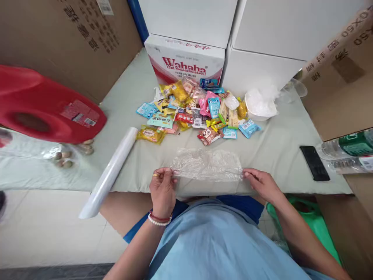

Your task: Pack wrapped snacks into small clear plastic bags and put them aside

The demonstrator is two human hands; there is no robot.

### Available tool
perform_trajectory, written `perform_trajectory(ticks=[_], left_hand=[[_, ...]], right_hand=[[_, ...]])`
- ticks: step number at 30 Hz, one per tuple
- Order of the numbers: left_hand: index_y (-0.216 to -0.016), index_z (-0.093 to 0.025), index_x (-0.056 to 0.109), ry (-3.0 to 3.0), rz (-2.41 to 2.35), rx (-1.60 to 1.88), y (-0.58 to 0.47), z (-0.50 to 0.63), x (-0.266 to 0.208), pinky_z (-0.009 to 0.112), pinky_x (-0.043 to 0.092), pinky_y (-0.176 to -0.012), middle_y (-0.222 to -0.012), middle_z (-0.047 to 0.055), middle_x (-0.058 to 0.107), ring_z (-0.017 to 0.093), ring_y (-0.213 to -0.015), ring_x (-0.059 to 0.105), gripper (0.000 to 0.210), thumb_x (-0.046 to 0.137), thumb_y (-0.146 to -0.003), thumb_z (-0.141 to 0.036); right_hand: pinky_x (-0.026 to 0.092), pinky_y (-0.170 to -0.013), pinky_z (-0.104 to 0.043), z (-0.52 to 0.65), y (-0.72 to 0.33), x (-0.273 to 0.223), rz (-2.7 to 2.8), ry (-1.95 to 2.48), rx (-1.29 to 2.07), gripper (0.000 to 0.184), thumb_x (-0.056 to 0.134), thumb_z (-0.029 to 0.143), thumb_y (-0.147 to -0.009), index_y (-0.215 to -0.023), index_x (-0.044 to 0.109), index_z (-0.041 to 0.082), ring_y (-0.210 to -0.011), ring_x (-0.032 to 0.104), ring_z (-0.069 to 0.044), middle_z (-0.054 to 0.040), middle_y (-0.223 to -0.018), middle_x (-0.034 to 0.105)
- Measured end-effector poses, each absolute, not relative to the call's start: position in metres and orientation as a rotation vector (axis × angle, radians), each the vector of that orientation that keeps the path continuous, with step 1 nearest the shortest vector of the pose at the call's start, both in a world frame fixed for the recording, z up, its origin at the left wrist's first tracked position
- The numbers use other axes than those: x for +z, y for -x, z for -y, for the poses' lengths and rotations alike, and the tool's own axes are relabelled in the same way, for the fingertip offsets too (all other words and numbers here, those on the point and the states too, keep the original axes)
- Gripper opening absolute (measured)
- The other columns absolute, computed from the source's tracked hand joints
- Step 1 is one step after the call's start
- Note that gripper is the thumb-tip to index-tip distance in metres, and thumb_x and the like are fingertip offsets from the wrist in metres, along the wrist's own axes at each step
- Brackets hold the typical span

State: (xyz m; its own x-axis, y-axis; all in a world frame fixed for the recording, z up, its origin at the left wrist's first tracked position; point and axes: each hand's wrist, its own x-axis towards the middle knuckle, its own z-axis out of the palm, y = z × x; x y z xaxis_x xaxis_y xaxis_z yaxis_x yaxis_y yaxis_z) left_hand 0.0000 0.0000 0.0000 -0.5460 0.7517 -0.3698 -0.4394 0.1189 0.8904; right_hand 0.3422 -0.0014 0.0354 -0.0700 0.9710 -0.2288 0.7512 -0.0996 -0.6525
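Observation:
A clear, crinkled plastic cover (208,165) is stretched out sideways near the front edge of the table, its bottom edge pulled fairly straight. My left hand (164,188) pinches its left end between thumb and fingers. At the opposite end, my right hand (260,181) grips the right corner the same way. Just beyond the plastic lies a heap of wrapped snacks (185,116) in many colours. To the right of the heap, a white bowl (258,116) holds more bunched clear plastic (262,99).
A white plastic roll (113,167) overhangs the front edge on the left, near a red jug (49,107) and bagged walnuts (64,158). A Wahaha carton (188,62) stands behind the snacks. On the right are a black phone (314,162), bottles (346,147) and a cardboard box (340,85).

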Motion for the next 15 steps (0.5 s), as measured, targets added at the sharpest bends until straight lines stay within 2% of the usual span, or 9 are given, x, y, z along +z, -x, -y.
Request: perform_trajectory(ticks=[2, 4, 7, 9, 11, 12, 14, 15], left_hand=[[-0.086, -0.021, 0.063, -0.307, -1.422, 1.608, -0.003, -0.001, -0.001, 0.016, 0.051, -0.057, -0.078, -0.005, 0.065, 0.009, -0.071, 0.062, 0.049, 0.094, -0.062, -0.050], [-0.086, -0.021, 0.062, -0.289, -1.374, 1.607, -0.005, -0.001, -0.001, 0.018, 0.053, -0.061, -0.078, -0.005, 0.065, 0.010, -0.073, 0.065, 0.047, 0.094, -0.063, -0.048], [-0.085, -0.021, 0.060, -0.262, -1.281, 1.597, -0.007, -0.001, 0.002, 0.023, 0.057, -0.066, -0.080, -0.003, 0.068, 0.015, -0.079, 0.072, 0.044, 0.093, -0.064, -0.043], [-0.084, -0.021, 0.059, -0.248, -1.234, 1.590, -0.008, 0.000, 0.004, 0.026, 0.058, -0.070, -0.082, -0.002, 0.070, 0.018, -0.083, 0.075, 0.041, 0.091, -0.066, -0.040], [-0.084, -0.020, 0.059, -0.241, -1.205, 1.584, -0.007, 0.003, 0.004, 0.029, 0.060, -0.073, -0.083, -0.001, 0.071, 0.019, -0.084, 0.075, 0.038, 0.089, -0.069, -0.038], [-0.084, -0.020, 0.059, -0.240, -1.197, 1.583, -0.006, 0.004, 0.004, 0.031, 0.061, -0.076, -0.083, 0.000, 0.072, 0.020, -0.084, 0.076, 0.036, 0.087, -0.070, -0.038], [-0.085, -0.020, 0.058, -0.239, -1.187, 1.578, -0.004, 0.008, 0.001, 0.034, 0.061, -0.081, -0.085, 0.001, 0.072, 0.020, -0.087, 0.076, 0.034, 0.085, -0.073, -0.037], [-0.086, -0.021, 0.058, -0.240, -1.183, 1.576, -0.002, 0.009, 0.000, 0.036, 0.061, -0.083, -0.086, 0.001, 0.072, 0.020, -0.089, 0.076, 0.033, 0.084, -0.075, -0.037]], right_hand=[[0.052, -0.073, -0.033, -0.003, -0.335, 0.051, 1.807, 1.831, 0.665, 0.029, 0.054, 0.040, -0.102, -0.103, 0.076, 0.021, -0.078, 0.070, -0.021, -0.0052, -0.093, 0.078], [0.052, -0.076, -0.032, -0.007, -0.322, 0.063, 1.851, 1.702, 0.520, 0.025, 0.055, 0.037, -0.103, -0.101, 0.075, 0.022, -0.082, 0.069, -0.021, -0.0053, -0.093, 0.076], [0.052, -0.078, -0.032, -0.012, -0.288, 0.066, 2.102, 1.349, 0.553, 0.020, 0.056, 0.033, -0.105, -0.105, 0.073, 0.021, -0.084, 0.065, -0.020, -0.0058, -0.090, 0.072], [0.052, -0.083, -0.036, -0.015, -0.261, 0.055, 2.321, 1.177, 0.541, 0.022, 0.064, 0.035, -0.101, -0.115, 0.072, 0.020, -0.094, 0.062, -0.024, -0.0098, -0.103, 0.072], [0.051, -0.085, -0.041, -0.019, -0.237, 0.039, 2.502, 1.147, 0.484, 0.033, 0.072, 0.035, -0.096, -0.124, 0.070, 0.019, -0.100, 0.058, -0.028, -0.0135, -0.116, 0.071], [0.050, -0.085, -0.042, -0.020, -0.229, 0.030, 2.566, 1.172, 0.469, 0.031, 0.072, 0.033, -0.095, -0.123, 0.071, 0.018, -0.100, 0.057, -0.029, -0.0140, -0.116, 0.070], [0.049, -0.084, -0.041, -0.024, -0.218, 0.015, 2.620, 1.222, 0.491, 0.016, 0.065, 0.026, -0.099, -0.110, 0.074, 0.018, -0.096, 0.057, -0.027, -0.0128, -0.106, 0.071], [0.048, -0.084, -0.039, -0.026, -0.217, 0.009, 2.607, 1.230, 0.537, 0.014, 0.061, 0.023, -0.101, -0.104, 0.074, 0.019, -0.094, 0.057, -0.026, -0.0117, -0.100, 0.071]])
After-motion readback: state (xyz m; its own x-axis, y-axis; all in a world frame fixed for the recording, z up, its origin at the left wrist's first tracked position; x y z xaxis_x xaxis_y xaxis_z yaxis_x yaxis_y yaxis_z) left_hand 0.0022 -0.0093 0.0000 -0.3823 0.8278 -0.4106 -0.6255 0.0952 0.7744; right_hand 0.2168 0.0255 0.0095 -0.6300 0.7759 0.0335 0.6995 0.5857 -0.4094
